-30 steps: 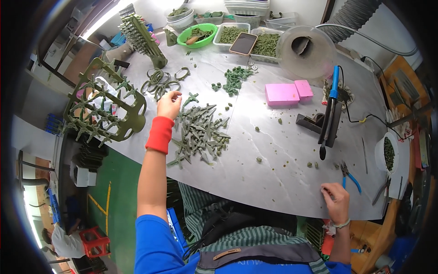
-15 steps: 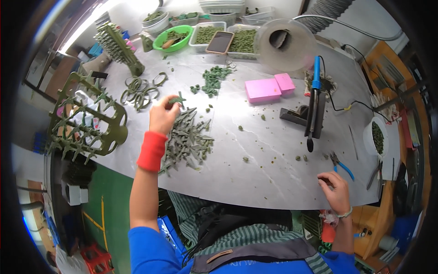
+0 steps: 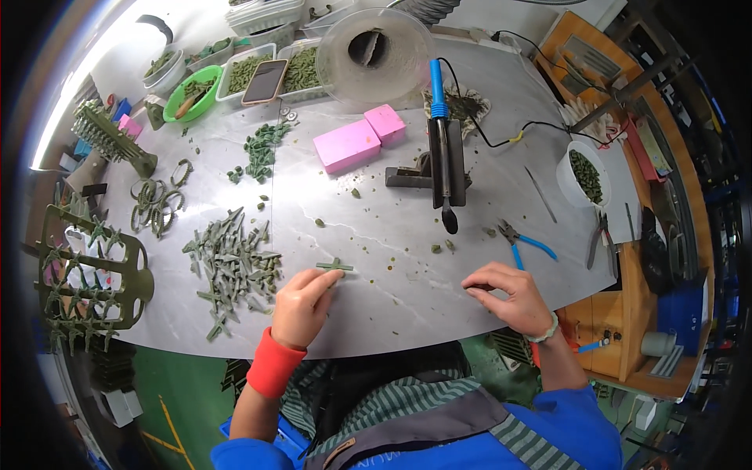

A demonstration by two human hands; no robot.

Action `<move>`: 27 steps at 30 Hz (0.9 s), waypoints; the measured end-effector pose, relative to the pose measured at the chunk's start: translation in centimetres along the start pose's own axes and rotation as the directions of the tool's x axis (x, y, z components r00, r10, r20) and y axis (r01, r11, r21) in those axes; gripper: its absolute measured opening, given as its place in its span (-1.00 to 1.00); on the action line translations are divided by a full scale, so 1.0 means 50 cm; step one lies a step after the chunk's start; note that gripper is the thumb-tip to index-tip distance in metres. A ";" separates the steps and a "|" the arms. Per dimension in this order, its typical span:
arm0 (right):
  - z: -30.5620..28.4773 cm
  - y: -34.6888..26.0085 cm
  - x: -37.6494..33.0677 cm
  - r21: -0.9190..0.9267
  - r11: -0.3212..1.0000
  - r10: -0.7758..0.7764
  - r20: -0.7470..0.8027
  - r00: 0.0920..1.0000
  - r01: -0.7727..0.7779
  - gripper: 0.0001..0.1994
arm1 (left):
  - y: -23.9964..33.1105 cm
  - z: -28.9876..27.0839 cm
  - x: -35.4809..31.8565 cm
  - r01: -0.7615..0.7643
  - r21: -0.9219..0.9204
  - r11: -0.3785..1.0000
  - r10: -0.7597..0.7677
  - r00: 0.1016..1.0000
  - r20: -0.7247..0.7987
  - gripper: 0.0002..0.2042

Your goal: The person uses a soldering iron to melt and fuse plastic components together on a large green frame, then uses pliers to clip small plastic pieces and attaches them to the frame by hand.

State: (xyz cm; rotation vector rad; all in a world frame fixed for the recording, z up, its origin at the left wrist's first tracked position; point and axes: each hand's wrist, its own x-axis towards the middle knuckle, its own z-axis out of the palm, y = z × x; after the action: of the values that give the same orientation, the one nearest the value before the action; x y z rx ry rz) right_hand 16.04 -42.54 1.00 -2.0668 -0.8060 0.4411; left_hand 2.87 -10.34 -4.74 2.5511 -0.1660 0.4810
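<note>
- We see the left hand point(image 3: 301, 307) pinching a small green cross-shaped plastic piece point(image 3: 334, 267) between its fingertips, just above the grey table point(image 3: 376, 227). A red wristband point(image 3: 272, 363) sits on that wrist.
- The right hand point(image 3: 507, 298) rests near the front edge of the table with its fingers curled in. We cannot tell if it holds anything.
- A heap of green plastic pieces point(image 3: 233, 266) lies just to the left of the left hand.
- Two pink blocks point(image 3: 359, 138) lie side by side in the middle of the table, far from both hands. They are plain and box-shaped.
- A soldering iron with a blue handle point(image 3: 442, 141) rests on a dark stand behind the hands.
- Blue-handled pliers point(image 3: 523, 243) lie near the right hand.
- A round white tub of green bits point(image 3: 583, 174) sits at the right.
- White trays point(image 3: 249, 72) and a green bowl point(image 3: 192, 92) with green parts stand at the back. A dark phone point(image 3: 265, 81) lies across two trays.
- A big clear reel point(image 3: 374, 53) sits at the back.
</note>
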 end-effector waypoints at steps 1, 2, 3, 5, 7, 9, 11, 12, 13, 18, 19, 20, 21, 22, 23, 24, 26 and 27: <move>0.000 0.000 0.001 0.001 1.000 -0.008 0.012 1.000 0.008 -0.86 | 0.001 0.002 -0.005 0.149 -0.185 0.971 -0.154 0.988 -0.013 -0.74; -0.002 0.000 0.001 0.002 1.000 -0.004 0.011 1.000 0.004 -0.86 | 0.004 0.006 -0.008 0.282 -0.366 0.887 -0.303 0.953 -0.001 -0.77; -0.003 0.001 0.001 0.004 1.000 0.014 0.001 1.000 -0.014 -0.84 | 0.007 0.009 -0.011 0.287 -0.367 0.885 -0.305 0.952 0.007 -0.77; 0.000 0.003 0.005 0.011 0.999 0.031 0.000 1.000 -0.031 -0.83 | 0.017 0.014 -0.013 0.470 -0.659 0.586 -0.535 0.836 0.121 -0.84; 0.009 0.005 0.015 0.167 0.985 0.053 -0.111 0.992 -0.033 -0.83 | 0.034 0.024 -0.010 0.475 -0.724 0.500 -0.563 0.814 0.146 -0.84; 0.009 0.004 0.022 0.177 0.984 0.049 -0.131 0.990 -0.026 -0.82 | 0.055 0.037 0.000 0.443 -0.862 0.245 -0.570 0.785 0.241 -0.81; 0.003 0.000 0.029 0.186 0.981 0.076 -0.156 0.985 -0.046 -0.81 | 0.071 0.051 0.016 0.439 -0.866 0.239 -0.541 0.801 0.257 -0.79; -0.001 -0.001 0.035 0.090 0.996 0.007 -0.185 0.983 0.010 -0.80 | 0.080 0.057 0.022 0.430 -0.879 0.207 -0.539 0.800 0.264 -0.81; -0.004 -0.002 0.042 -0.011 0.998 -0.066 -0.206 0.976 0.065 -0.80 | 0.088 0.062 0.029 0.407 -0.896 0.178 -0.533 0.805 0.260 -0.83; -0.006 -0.006 0.072 -0.114 0.982 -0.173 -0.259 0.950 0.148 -0.79 | 0.110 0.085 0.054 0.422 -0.881 0.213 -0.501 0.822 0.272 -0.82; -0.005 -0.007 0.075 -0.140 0.978 -0.188 -0.282 0.941 0.154 -0.79 | 0.112 0.089 0.058 0.416 -0.881 0.224 -0.490 0.830 0.267 -0.81; -0.004 -0.006 0.079 -0.166 0.973 -0.205 -0.304 0.930 0.160 -0.79 | 0.113 0.093 0.061 0.419 -0.878 0.229 -0.488 0.830 0.269 -0.81; -0.003 -0.005 0.083 -0.170 0.973 -0.204 -0.303 0.931 0.158 -0.79 | 0.115 0.097 0.063 0.410 -0.887 0.211 -0.495 0.827 0.265 -0.82; 0.000 -0.003 0.089 -0.210 0.959 -0.250 -0.308 0.918 0.191 -0.79 | 0.116 0.101 0.065 0.392 -0.901 0.186 -0.499 0.828 0.257 -0.83; 0.003 0.000 0.094 -0.250 0.942 -0.296 -0.310 0.904 0.222 -0.79 | 0.116 0.105 0.066 0.401 -0.896 0.188 -0.503 0.823 0.263 -0.83; 0.004 0.002 0.097 -0.251 0.943 -0.294 -0.308 0.905 0.220 -0.79 | 0.117 0.108 0.068 0.400 -0.896 0.193 -0.495 0.828 0.262 -0.84; 0.008 0.006 0.103 -0.335 0.917 -0.311 -0.269 0.912 0.215 -0.79 | 0.117 0.114 0.070 0.400 -0.896 0.194 -0.487 0.832 0.265 -0.85; 0.009 0.008 0.107 -0.337 0.917 -0.309 -0.267 0.913 0.212 -0.79 | 0.117 0.116 0.072 0.408 -0.890 0.201 -0.491 0.829 0.269 -0.86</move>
State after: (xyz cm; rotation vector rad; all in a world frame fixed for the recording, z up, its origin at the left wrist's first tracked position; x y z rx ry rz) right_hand 19.84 -38.81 0.32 -2.1861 -0.9840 -0.1747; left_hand 6.74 -18.45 -5.20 1.2766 0.2944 0.1311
